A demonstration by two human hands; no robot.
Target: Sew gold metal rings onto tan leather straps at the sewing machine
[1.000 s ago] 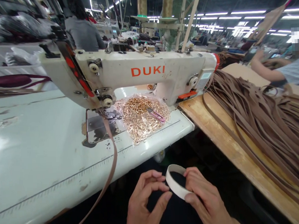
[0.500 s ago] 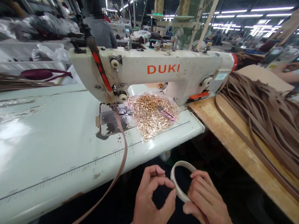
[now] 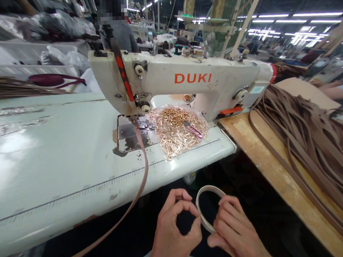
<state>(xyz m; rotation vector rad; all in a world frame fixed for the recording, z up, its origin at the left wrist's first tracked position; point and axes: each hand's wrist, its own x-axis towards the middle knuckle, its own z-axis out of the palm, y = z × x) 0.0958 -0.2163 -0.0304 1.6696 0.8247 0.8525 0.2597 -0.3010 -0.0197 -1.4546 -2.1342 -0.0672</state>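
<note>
A narrow beige ring (image 3: 203, 219), like a thin roll of tape, stands upright in front of the table edge. My right hand (image 3: 237, 228) is closed around its right side, fingers curled over the rim and thumb below. At the ring's left edge, the thumb and index finger of my left hand (image 3: 178, 224) are pinched together; whatever lies between the tips is too small to make out. Beyond them is a white sewing machine (image 3: 163, 73). A brown strap (image 3: 142, 157) runs from under its presser foot over the table edge, down to the lower left.
A clear bag of gold metal clasps (image 3: 174, 140) lies beside the needle, with pink thread snips (image 3: 194, 130) on it. Many brown straps (image 3: 306, 133) cover the wooden side board (image 3: 247, 140). A white crate (image 3: 4, 70) stands back left. Other people are in the background.
The view has shifted slightly, so the machine sits a little further right in the picture. My hands keep nearly the same hold, with the ring turned slightly.
</note>
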